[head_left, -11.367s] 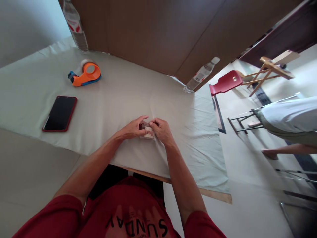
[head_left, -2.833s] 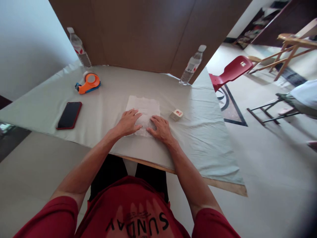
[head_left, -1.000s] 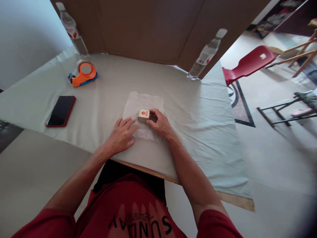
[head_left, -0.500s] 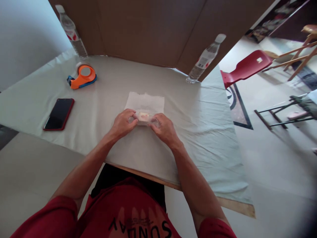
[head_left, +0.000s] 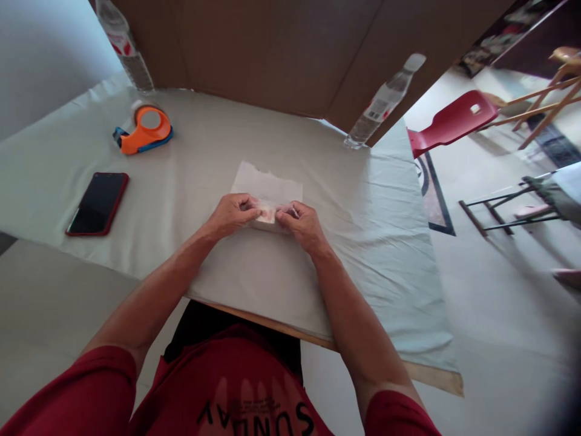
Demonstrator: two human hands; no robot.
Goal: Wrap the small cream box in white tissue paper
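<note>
The setting is an indoor room, whether home or workshop unclear, shown by a pale cloth-covered wooden table (head_left: 245, 272), upright brown panel (head_left: 263, 54), red curved-back chair (head_left: 463, 118) and smooth pale floor (head_left: 490, 303).

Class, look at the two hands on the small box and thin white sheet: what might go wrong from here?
The thin white sheet might tear: the box's red print shows through it, and its far edge looks ragged. Its fold over the small box could loosen if the left hand or the right hand lets go, since no tape is visible there.
</note>
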